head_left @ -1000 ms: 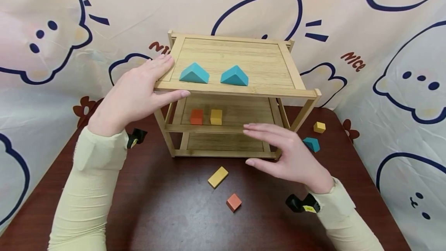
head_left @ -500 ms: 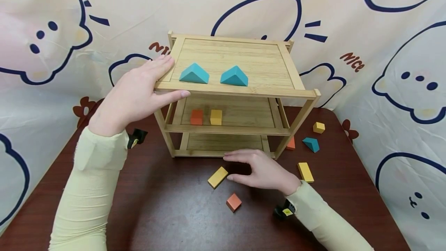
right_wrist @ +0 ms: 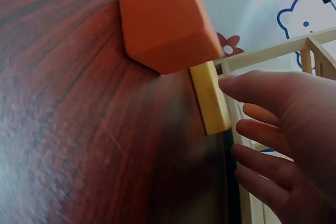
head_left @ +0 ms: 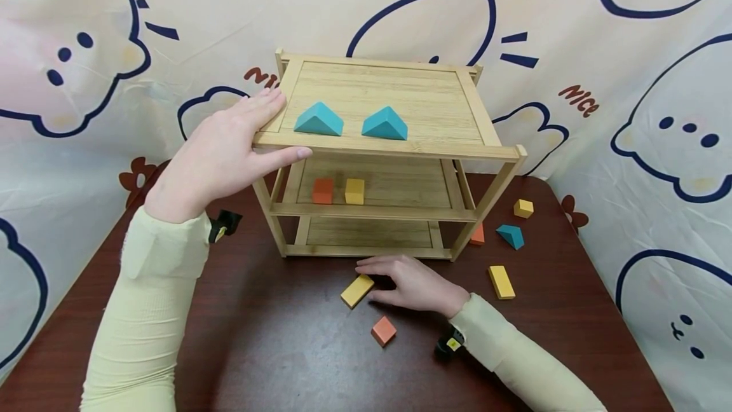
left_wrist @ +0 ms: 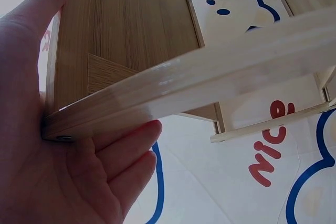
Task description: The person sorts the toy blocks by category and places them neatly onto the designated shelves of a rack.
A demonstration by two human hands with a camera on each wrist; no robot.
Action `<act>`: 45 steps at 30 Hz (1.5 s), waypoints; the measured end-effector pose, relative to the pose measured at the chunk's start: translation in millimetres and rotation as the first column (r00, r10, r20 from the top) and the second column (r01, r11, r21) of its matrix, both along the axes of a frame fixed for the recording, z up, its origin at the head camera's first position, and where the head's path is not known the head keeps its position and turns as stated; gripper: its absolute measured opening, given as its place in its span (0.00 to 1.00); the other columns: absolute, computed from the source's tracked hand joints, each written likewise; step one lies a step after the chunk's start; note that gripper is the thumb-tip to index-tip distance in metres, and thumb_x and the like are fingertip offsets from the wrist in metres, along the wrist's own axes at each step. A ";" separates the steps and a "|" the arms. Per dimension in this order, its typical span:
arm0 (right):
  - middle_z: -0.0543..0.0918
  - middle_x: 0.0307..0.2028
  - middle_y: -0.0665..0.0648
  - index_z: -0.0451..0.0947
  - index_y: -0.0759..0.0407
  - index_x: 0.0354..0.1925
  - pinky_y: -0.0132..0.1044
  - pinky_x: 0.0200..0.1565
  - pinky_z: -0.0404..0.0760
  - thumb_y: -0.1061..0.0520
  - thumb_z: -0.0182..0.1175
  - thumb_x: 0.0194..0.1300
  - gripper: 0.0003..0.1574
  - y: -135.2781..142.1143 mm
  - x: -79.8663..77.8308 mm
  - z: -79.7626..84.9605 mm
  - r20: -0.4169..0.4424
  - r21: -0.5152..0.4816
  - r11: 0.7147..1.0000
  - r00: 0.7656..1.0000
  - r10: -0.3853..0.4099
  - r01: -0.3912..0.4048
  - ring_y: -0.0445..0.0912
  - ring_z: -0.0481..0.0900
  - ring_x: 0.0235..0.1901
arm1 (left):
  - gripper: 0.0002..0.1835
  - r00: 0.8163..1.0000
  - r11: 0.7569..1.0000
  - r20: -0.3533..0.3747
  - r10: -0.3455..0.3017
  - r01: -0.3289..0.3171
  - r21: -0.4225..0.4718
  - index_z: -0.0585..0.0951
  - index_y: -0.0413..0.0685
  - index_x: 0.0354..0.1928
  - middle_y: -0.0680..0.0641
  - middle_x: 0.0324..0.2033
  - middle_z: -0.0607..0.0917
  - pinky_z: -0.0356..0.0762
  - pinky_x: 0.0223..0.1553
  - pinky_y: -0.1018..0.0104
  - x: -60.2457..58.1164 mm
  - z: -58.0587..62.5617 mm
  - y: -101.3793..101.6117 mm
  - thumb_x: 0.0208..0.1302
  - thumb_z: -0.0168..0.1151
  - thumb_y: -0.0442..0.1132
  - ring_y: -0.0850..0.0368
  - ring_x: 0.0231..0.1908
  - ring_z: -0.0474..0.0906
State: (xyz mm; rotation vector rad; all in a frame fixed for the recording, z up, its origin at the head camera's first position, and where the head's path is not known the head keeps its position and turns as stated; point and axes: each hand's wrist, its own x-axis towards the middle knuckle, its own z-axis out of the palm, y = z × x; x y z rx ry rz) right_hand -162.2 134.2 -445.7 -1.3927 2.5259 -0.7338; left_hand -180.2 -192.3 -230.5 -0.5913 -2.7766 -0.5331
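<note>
Yellow block (head_left: 356, 291) lying on the dark table (head_left: 274, 342), beside a right hand (head_left: 414, 286) that grasps nothing.
I'd judge the block light, stiff and fairly smooth, best pinched across its long sides near mid-length; the right hand sits at its three o'clock, thumb and fingers parted, though whether a fingertip touches I can't tell; an orange block (head_left: 384, 331) lies at five o'clock; the wooden rack (head_left: 394, 88) stands at twelve, its near corner gripped by the left hand (head_left: 220, 148) toward ten; the left wrist view shows that corner between thumb and fingers, and the top's underside; only the head view shows two blue prisms (head_left: 319, 121) up there.
</note>
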 end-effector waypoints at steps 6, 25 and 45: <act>0.78 0.65 0.51 0.78 0.56 0.66 0.37 0.63 0.73 0.50 0.68 0.69 0.30 -5.0 -0.6 -5.1 -0.011 0.019 1.000 1.000 0.015 -0.015 0.41 0.73 0.64 | 0.52 1.000 1.000 0.004 0.002 -0.002 -0.001 0.57 0.45 0.79 0.48 0.78 0.54 0.50 0.74 0.49 0.5 0.4 0.1 0.65 0.60 0.70 0.49 0.77 0.50; 0.83 0.56 0.49 0.81 0.53 0.63 0.37 0.60 0.76 0.52 0.69 0.69 0.26 -7.6 0.2 -13.6 -0.049 0.036 0.999 0.999 -0.004 0.006 0.40 0.77 0.59 | 0.52 1.000 1.000 0.024 0.003 -0.003 0.005 0.56 0.47 0.80 0.49 0.78 0.53 0.49 0.74 0.48 0.7 -0.1 0.6 0.65 0.60 0.70 0.49 0.77 0.49; 0.83 0.50 0.44 0.85 0.51 0.56 0.32 0.52 0.78 0.51 0.70 0.67 0.19 -9.5 0.5 -13.3 -0.007 -0.021 1.000 1.000 -0.015 0.014 0.35 0.78 0.50 | 0.52 1.000 1.000 0.009 0.006 -0.006 -0.028 0.56 0.46 0.80 0.47 0.78 0.52 0.44 0.75 0.50 -0.1 2.0 -0.1 0.66 0.59 0.71 0.50 0.77 0.46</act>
